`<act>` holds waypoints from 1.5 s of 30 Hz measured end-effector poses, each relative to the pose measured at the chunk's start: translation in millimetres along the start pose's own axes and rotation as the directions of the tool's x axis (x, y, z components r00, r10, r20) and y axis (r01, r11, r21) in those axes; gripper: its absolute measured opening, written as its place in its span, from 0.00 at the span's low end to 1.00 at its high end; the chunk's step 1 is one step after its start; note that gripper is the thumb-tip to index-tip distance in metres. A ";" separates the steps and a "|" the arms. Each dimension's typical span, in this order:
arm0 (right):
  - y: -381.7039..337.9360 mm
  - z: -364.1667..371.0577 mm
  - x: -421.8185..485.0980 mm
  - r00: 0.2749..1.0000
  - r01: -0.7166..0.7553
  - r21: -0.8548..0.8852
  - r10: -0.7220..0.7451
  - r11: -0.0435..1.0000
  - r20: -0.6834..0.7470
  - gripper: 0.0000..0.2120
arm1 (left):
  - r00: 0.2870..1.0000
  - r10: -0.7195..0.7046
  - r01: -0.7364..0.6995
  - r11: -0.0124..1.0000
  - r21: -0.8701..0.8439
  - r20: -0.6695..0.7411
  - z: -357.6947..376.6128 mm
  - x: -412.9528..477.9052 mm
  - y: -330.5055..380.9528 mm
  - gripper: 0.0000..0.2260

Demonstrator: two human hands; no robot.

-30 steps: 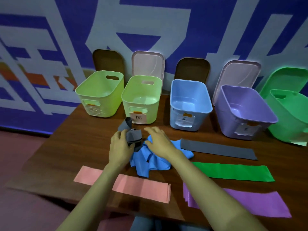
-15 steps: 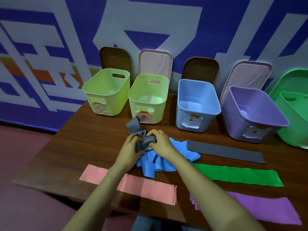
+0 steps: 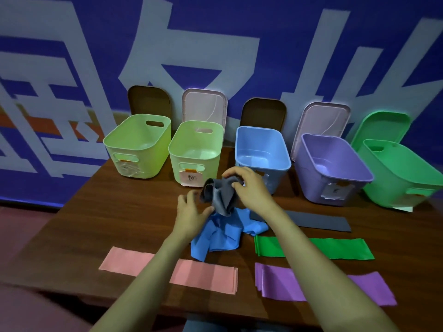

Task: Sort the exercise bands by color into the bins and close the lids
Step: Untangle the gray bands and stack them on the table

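The crumpled grey band (image 3: 219, 195) is held up in the air by both hands, just above the blue band (image 3: 220, 238), which lies in a loose heap on the table (image 3: 119, 212). The right hand (image 3: 251, 190) pinches the top of the grey cloth with curled fingers and thumb. The left hand (image 3: 191, 215) grasps its lower left part, the thumb pressed against the bottom fold.

To the right of the heap a flat grey band (image 3: 318, 222) lies straight on the wood. Nearer to the person lie the green band (image 3: 335, 248), then the purple band (image 3: 280, 283), each partly under the right forearm. The pink band (image 3: 203, 275) lies at the near left, crossed by the left forearm.

Behind the hands five open bins stand in a row: first yellow-green bin (image 3: 136, 149), second yellow-green bin (image 3: 194, 152), blue bin (image 3: 261, 149), purple bin (image 3: 333, 164) and green bin (image 3: 402, 173). All show a bare bottom, except the green one, whose inside is not visible. Behind each bin a lid leans upright on the blue and white wall (image 3: 72, 44)
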State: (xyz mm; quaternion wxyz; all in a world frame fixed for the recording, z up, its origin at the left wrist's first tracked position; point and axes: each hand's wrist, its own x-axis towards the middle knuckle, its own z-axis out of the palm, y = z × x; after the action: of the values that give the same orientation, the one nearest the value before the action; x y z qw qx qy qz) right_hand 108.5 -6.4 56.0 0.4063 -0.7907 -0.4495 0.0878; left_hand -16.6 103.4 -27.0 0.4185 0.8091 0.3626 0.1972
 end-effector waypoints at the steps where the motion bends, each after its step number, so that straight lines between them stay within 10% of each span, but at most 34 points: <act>1: -0.5 -2.0 -1.7 1.000 0.004 0.012 -0.004 1.000 0.001 0.16 | 0.999 -0.029 0.028 0.999 0.030 0.041 2.4 1.1 0.1 0.26; 13: 9.4 -25.3 -26.5 0.997 0.014 0.178 -0.001 0.984 -0.076 0.18 | 0.942 -0.099 0.261 0.817 -0.514 0.322 21.2 -18.4 30.7 0.12; 18: 35.6 -29.7 -38.9 0.972 -0.158 -0.157 0.125 0.975 -0.197 0.10 | 0.989 -0.106 0.147 0.814 -0.562 0.105 24.4 -17.5 43.2 0.09; 21: 40.7 -23.5 -50.7 0.966 -0.020 -0.305 -0.060 0.952 -0.250 0.09 | 0.996 -0.087 0.072 0.855 -0.513 -0.006 23.9 -19.5 55.2 0.10; 25: 30.0 -19.5 -62.1 0.983 0.182 -0.194 -0.183 0.964 0.016 0.14 | 0.999 -0.023 0.001 0.885 -0.466 -0.041 22.5 -24.1 66.6 0.12; 38: 20.4 -32.2 -66.8 0.958 -0.129 0.283 0.193 0.950 -0.212 0.10 | 0.974 0.081 0.120 0.603 -0.789 0.210 25.2 -52.0 83.2 0.18; 45: 21.4 -32.7 -68.4 0.935 -0.167 0.339 0.258 0.926 -0.244 0.11 | 0.994 -0.017 0.080 0.783 -0.617 0.106 30.8 -46.3 79.4 0.24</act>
State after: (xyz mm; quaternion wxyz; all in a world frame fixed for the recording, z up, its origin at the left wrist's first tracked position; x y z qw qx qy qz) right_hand 99.0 -84.0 46.5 0.5747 -0.7649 -0.2775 0.0873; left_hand 5.5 21.4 19.8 0.6827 0.6253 0.2780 0.2560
